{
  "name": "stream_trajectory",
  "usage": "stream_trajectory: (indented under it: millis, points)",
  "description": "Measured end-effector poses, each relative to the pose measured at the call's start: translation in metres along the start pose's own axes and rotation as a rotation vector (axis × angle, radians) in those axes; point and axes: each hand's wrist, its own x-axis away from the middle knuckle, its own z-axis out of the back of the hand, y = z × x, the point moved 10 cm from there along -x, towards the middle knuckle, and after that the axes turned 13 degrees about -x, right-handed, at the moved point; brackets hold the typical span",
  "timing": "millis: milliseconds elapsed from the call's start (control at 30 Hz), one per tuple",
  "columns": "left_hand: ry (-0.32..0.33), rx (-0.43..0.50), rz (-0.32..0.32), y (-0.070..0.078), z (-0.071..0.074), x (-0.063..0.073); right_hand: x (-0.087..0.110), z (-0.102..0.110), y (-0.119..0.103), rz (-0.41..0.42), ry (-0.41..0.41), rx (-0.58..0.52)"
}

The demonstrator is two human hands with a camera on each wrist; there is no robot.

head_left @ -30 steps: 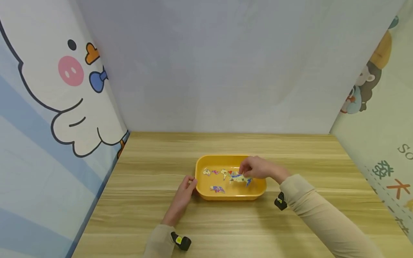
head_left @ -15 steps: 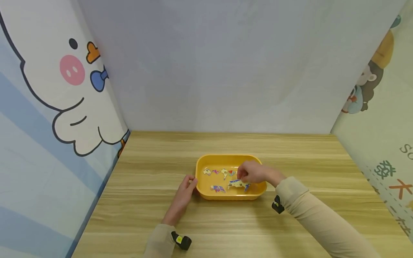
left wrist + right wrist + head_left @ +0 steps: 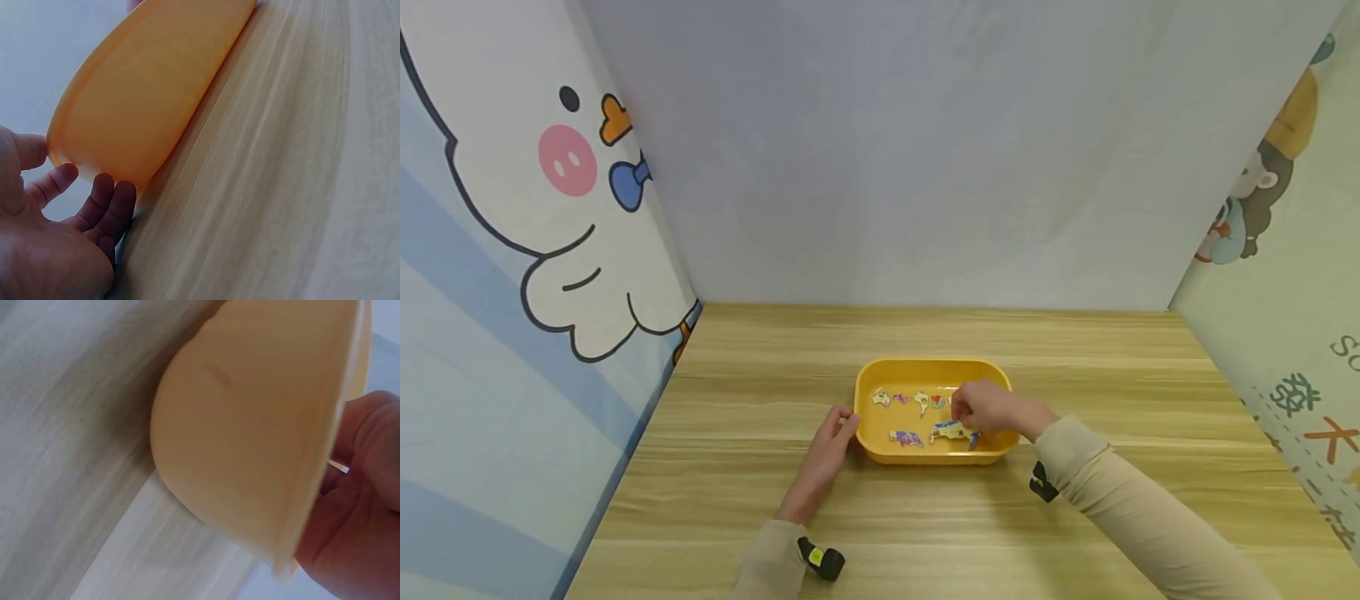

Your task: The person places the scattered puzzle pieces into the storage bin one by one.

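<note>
A yellow plastic tray (image 3: 865, 442) with rounded corners stands in the middle of the wooden table. My left hand (image 3: 830, 446) is at its left end, thumb at the rim and fingertips against the outer wall, as the left wrist view shows. My right hand (image 3: 992, 406) reaches over the right rim with curled fingers and pinches a flat, irregular cream-and-blue cutout (image 3: 951, 430) low in the tray. The fingertips are mostly hidden. To its left lies a purple-and-blue cutout (image 3: 906, 438). Behind are smaller ones: a cream cutout (image 3: 922, 403) and a red-and-teal cutout (image 3: 937, 402).
More small cutouts lie at the tray's back left, a cream one (image 3: 882, 399) and a pink one (image 3: 902, 399). The wood-grain table (image 3: 760, 367) extends around the tray. A grey backdrop (image 3: 925, 167) rises behind, with printed cartoon panels at both sides.
My right hand has lowered the cream-and-blue cutout and moved it slightly left and nearer in the tray. Its fingers look more curled now. The left hand has stayed at the tray's left end.
</note>
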Motion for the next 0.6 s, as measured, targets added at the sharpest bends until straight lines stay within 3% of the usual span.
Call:
stream_trajectory:
  millis: [100, 367, 600]
  points:
    - [0.008, 0.0, 0.004, -0.0099, -0.0014, -0.0042, -0.0005, -0.0033, 0.0004, -0.01, 0.015, 0.048]
    - [0.007, 0.001, 0.003, -0.0121, -0.002, -0.0034, 0.0008, -0.0092, 0.0062, -0.067, 0.05, 0.047]
    - [0.007, -0.006, 0.014, -0.0134, -0.0015, -0.0035, 0.0033, -0.0093, 0.0024, -0.072, 0.129, 0.068]
